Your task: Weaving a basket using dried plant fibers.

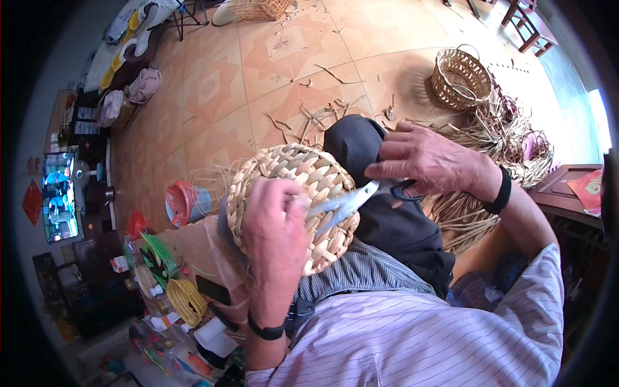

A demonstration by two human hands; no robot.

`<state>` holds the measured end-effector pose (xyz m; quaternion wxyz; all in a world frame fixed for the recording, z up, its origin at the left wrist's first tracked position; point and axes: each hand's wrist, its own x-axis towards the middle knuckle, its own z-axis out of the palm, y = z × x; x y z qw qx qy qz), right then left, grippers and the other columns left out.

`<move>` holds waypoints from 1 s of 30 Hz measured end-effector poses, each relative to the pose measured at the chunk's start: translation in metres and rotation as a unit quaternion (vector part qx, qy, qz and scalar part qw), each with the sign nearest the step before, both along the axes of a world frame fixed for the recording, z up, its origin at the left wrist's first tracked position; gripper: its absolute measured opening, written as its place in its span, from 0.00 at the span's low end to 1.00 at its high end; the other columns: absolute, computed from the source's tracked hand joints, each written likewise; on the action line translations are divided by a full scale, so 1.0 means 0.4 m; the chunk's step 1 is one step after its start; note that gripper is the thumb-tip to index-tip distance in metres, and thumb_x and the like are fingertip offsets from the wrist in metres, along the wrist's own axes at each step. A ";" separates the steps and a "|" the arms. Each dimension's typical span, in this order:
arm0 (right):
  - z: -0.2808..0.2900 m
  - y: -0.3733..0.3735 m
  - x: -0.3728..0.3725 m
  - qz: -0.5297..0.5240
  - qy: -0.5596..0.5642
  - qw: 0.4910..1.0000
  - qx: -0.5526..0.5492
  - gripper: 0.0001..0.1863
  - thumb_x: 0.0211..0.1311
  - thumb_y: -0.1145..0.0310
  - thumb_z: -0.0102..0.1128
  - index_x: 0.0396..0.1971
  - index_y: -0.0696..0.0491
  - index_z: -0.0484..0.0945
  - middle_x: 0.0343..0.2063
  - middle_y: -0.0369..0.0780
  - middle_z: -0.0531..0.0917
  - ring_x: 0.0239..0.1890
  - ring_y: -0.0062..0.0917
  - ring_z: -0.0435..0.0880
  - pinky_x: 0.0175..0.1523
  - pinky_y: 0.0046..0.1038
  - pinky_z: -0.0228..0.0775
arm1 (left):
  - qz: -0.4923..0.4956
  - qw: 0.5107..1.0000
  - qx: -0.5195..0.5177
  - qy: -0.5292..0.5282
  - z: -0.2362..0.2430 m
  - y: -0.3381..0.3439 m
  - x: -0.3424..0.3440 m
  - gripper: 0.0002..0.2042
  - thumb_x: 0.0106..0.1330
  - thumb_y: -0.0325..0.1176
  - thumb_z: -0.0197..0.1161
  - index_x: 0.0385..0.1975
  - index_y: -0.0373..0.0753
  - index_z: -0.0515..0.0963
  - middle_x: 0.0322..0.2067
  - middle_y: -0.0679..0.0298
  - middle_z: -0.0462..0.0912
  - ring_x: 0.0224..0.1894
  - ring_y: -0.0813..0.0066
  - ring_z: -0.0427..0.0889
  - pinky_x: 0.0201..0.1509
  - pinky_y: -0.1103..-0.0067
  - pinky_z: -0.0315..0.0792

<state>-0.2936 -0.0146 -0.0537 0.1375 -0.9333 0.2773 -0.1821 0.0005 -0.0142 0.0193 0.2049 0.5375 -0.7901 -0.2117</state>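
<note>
A round piece woven from pale plant fibre [329, 169] rests on my lap, with thin loose ends sticking out at its left side. My right hand [425, 158] grips a pair of scissors [345, 205] by the dark handles. The scissors' blades are parted and blurred, and they reach left over the weave. Over the near left part of the woven piece is my left hand [274, 222], its fingers curled and pinched close to the blade tips. Whatever sits between those fingers is too blurred to make out.
Dry fibre strands [496, 129] lie heaped on the right beside a round handled basket [461, 80]. Cut scraps [316, 119] litter the tiled floor ahead. To my left stand a lined bin [187, 203], a yellow plastic basket [187, 302] and a dark phone-like slab [213, 290].
</note>
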 end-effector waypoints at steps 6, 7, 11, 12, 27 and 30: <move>-0.087 0.076 0.038 -0.280 -0.271 0.911 0.137 0.31 0.56 0.56 0.78 0.55 0.55 0.79 0.37 0.43 0.82 0.40 0.36 0.83 0.46 0.36 0.75 | 0.009 0.964 -0.225 -0.143 0.008 -0.063 0.075 0.08 0.64 0.19 0.61 0.40 0.36 0.73 0.35 0.55 0.76 0.40 0.53 0.81 0.45 0.63 0.74; -0.099 0.104 0.047 -0.318 -0.300 0.875 0.206 0.28 0.59 0.59 0.78 0.56 0.55 0.79 0.39 0.41 0.84 0.42 0.27 0.84 0.47 0.30 0.75 | 0.052 0.984 -0.134 -0.108 0.004 -0.058 0.083 0.07 0.64 0.19 0.58 0.40 0.36 0.73 0.35 0.54 0.77 0.42 0.53 0.82 0.47 0.63 0.74; -0.136 0.173 0.098 -0.393 -0.373 0.767 0.343 0.26 0.60 0.66 0.77 0.57 0.55 0.80 0.44 0.34 0.85 0.45 0.17 0.80 0.50 0.23 0.72 | 0.116 0.993 0.025 0.021 0.005 -0.066 0.116 0.06 0.65 0.19 0.52 0.39 0.35 0.72 0.32 0.52 0.76 0.41 0.51 0.81 0.46 0.63 0.73; -0.140 0.186 0.111 -0.383 -0.379 0.765 0.353 0.26 0.60 0.66 0.77 0.57 0.55 0.80 0.44 0.34 0.85 0.45 0.17 0.80 0.50 0.23 0.72 | 0.123 0.992 0.020 0.010 0.006 -0.065 0.119 0.06 0.65 0.19 0.52 0.39 0.35 0.72 0.32 0.52 0.76 0.41 0.51 0.81 0.46 0.63 0.73; -0.143 0.221 0.172 -0.421 -0.444 0.694 0.381 0.24 0.62 0.70 0.75 0.58 0.55 0.79 0.38 0.26 0.78 0.41 0.11 0.74 0.50 0.17 0.66 | -0.152 0.982 -0.015 -0.113 -0.094 0.041 0.007 0.16 0.58 0.42 0.74 0.33 0.39 0.77 0.36 0.57 0.77 0.46 0.56 0.78 0.54 0.61 0.67; -0.142 0.216 0.175 -0.423 -0.448 0.692 0.375 0.25 0.61 0.70 0.76 0.57 0.56 0.79 0.38 0.25 0.78 0.40 0.11 0.73 0.50 0.16 0.65 | -0.152 0.980 0.000 -0.127 -0.093 0.036 0.003 0.16 0.58 0.42 0.73 0.34 0.38 0.77 0.36 0.55 0.79 0.46 0.55 0.79 0.54 0.61 0.68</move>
